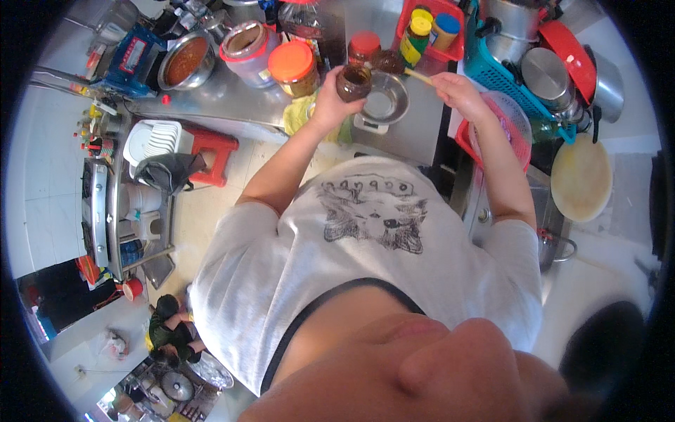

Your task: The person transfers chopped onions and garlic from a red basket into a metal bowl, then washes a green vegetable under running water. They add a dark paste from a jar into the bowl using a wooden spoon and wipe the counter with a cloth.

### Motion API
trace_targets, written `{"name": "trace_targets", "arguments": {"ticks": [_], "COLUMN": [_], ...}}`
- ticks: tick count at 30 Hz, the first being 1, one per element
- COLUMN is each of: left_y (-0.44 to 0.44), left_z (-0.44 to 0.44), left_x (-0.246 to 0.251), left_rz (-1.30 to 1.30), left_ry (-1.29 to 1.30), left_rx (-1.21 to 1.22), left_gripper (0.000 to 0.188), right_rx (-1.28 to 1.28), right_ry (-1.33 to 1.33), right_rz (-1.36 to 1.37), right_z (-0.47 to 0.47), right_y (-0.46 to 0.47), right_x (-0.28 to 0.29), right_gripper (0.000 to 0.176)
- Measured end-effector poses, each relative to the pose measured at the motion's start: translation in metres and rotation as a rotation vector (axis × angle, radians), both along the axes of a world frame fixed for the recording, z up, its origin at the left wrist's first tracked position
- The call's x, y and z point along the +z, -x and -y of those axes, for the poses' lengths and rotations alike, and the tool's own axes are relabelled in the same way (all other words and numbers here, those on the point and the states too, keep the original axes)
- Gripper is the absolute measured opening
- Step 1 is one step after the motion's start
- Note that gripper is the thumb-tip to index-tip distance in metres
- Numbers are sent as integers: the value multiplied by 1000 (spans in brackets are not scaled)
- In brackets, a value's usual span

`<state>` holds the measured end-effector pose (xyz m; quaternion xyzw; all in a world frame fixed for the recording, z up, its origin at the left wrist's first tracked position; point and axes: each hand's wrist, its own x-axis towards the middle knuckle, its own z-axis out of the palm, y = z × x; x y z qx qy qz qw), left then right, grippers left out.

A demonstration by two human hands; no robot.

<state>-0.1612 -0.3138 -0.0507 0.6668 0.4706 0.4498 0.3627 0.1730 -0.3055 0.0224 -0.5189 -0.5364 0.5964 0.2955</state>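
My left hand (333, 105) holds a small dark glass jar (352, 84), its open mouth facing up, beside a round steel bowl (403, 103). Between the fingers of my right hand (457, 92) is the pale handle of a utensil (419, 76). Its far end reaches toward a dark brown mass (387, 61) above the bowl; whether the two touch is unclear. Under the bowl sits what looks like a small white kitchen scale (370, 125). A yellow-green cloth (296, 117) lies behind my left wrist.
Along the steel counter (232, 101) stand an orange-lidded jar (292, 60), a red-rimmed jar (248, 53) and a metal bowl of reddish sauce (187, 60). A red basket (460, 45) holds bottles. Pots fill a teal basket (482, 66) at right. Another person (171, 329) is at lower left.
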Motion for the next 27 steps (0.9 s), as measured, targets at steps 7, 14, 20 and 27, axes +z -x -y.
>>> {"name": "trace_targets", "arguments": {"ticks": [7, 14, 20, 27], "left_y": [9, 16, 11, 16], "left_z": [10, 9, 11, 16], "left_x": [-10, -9, -19, -14], "left_rz": [31, 2, 15, -54], "left_ry": [-10, -38, -65, -55], "left_rx": [96, 72, 40, 30], "left_gripper": [96, 96, 95, 96], "right_rx": [-52, 16, -228, -311], "right_ry": [-649, -566, -591, 327], "right_rz": [830, 1044, 723, -348], "right_z": [55, 79, 79, 64], "right_y": [28, 51, 36, 17], "right_x": [-130, -123, -146, -75], "right_gripper": [25, 29, 29, 29]}}
